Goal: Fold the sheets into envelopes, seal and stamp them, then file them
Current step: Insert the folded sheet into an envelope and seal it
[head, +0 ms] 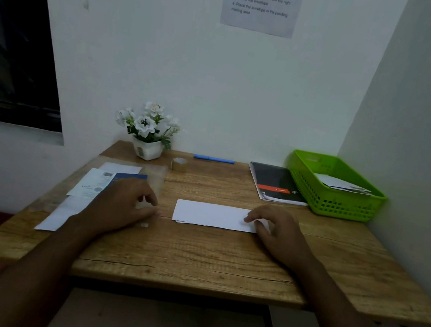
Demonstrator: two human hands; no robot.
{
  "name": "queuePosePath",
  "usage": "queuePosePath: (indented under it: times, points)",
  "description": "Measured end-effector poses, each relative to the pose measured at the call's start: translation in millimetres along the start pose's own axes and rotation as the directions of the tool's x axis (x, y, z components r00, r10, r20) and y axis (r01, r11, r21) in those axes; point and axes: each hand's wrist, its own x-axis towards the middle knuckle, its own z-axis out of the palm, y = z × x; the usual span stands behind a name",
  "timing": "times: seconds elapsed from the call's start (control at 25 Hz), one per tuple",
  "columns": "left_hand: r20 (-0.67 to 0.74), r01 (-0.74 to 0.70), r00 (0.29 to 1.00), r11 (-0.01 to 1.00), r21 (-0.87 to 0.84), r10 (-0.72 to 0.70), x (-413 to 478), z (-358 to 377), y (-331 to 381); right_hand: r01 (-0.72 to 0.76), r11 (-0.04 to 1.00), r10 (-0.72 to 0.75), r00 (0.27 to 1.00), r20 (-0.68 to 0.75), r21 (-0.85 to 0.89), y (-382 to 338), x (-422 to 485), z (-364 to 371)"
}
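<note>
Both forearms come in low from the near edge of the surface (190,268). Left hand (122,204) rests knuckles up; fingers (149,211) curled narrow, thumb and forefinger tips near each other, maybe pinching something small; cannot tell, too dim. A small pale scrap (144,225) lies just nearer than those fingers. Right hand (280,232) is down flat-ish, fingertips (249,219) pressing the right end of the white envelope (211,214), not gripping, just pinning it.

Envelope lies flat between the two hands, its left end just beside the left fingers but apart from them. Long axis runs left-right, parallel to the near edge; short sides face the hands. A second edge peeks out under its near side, so it is likely layered or holds a folded sheet. Flap side not readable.

Step in hand, as a judgement: sealing or stamping. To do it well, keep the right fingertips pinning that end so the envelope cannot skate, bring the left fingers in flat, and press along the long axis.

Beyond the left fingers: loose papers (95,184) and a clear plastic sleeve (154,178). Farther: tape roll (179,164), flower pot (146,148), blue pen (213,159). Beyond the right fingers: dark notebook (274,182), then a green basket (345,206) with envelopes already in it.
</note>
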Motion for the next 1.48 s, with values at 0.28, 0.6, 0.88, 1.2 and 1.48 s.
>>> queuePosePath:
  times: [0.28,0.6,0.88,1.2,1.48]
  points:
    - [-0.017,0.034,0.999,0.999,0.014,-0.034,-35.9,-32.4,-41.2,0.108,0.994,-0.108,0.987,0.118,0.009,-38.3,23.7,36.1]
    - [-0.011,0.112,0.994,0.994,0.01,-0.112,-60.6,-48.9,-72.1,0.25,0.967,-0.254,0.947,0.197,0.045,-95.6,49.4,89.9]
    - [-0.103,0.159,0.98,0.98,-0.12,-0.171,-70.9,-44.7,-86.0,0.382,0.923,-0.378,0.88,0.288,0.042,-142.7,61.8,131.3]
    - [-0.08,0.14,0.986,0.984,-0.109,-0.149,-67.6,-42.8,-85.9,0.535,0.844,-0.507,0.82,0.266,-0.038,-166.1,70.6,154.1]
    - [-0.155,0.104,0.979,0.979,-0.176,-0.131,-68.9,-45.4,-76.7,0.796,0.497,-0.801,0.574,0.171,-0.346,-185.3,74.5,163.3]
